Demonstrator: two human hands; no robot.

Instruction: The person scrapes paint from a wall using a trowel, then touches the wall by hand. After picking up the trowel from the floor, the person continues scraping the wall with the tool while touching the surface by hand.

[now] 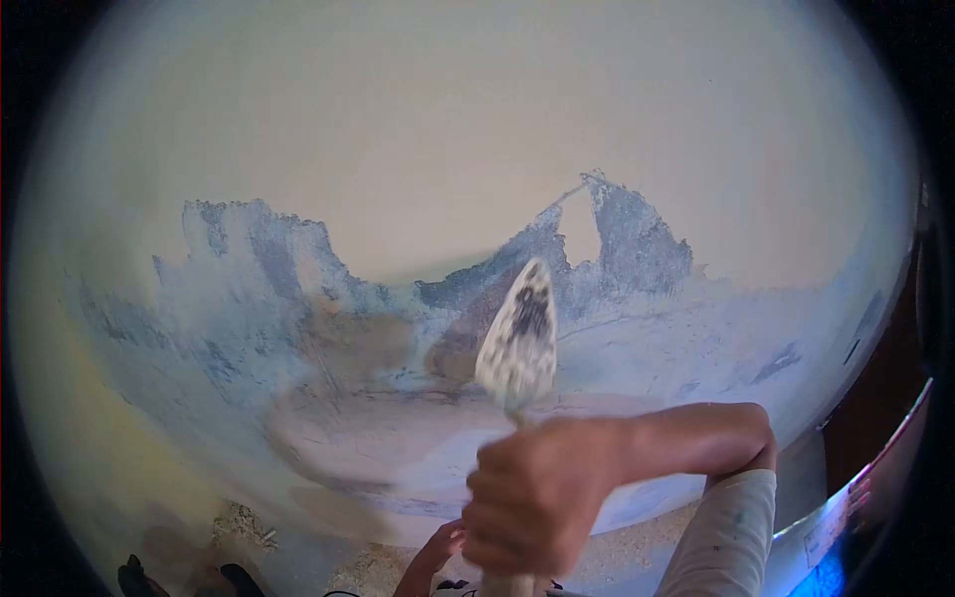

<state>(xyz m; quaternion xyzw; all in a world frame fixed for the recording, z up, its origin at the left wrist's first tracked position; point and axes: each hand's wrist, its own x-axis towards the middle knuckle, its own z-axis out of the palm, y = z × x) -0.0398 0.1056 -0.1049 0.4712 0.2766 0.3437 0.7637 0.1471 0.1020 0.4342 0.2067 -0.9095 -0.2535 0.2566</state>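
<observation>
My right hand (542, 493) is wrapped round the handle of a pointed trowel (517, 338), whose blade points up and is spotted with pale and dark residue. Behind the blade stands a wall (448, 129), cream above, with a jagged edge where the coating gives way to a patchy blue-grey surface (637, 239). Low in the view, left of my right hand, my left hand (446, 542) is partly visible near my body; its fingers are bent and mostly hidden, so what it holds, if anything, cannot be made out.
Flaky debris (244, 524) lies on the floor at the lower left, with more crumbs (637, 552) along the wall's foot. Dark shapes, perhaps feet, show at the bottom left. A dark brown panel (865, 418) and a bright blue item (824, 577) are at the right.
</observation>
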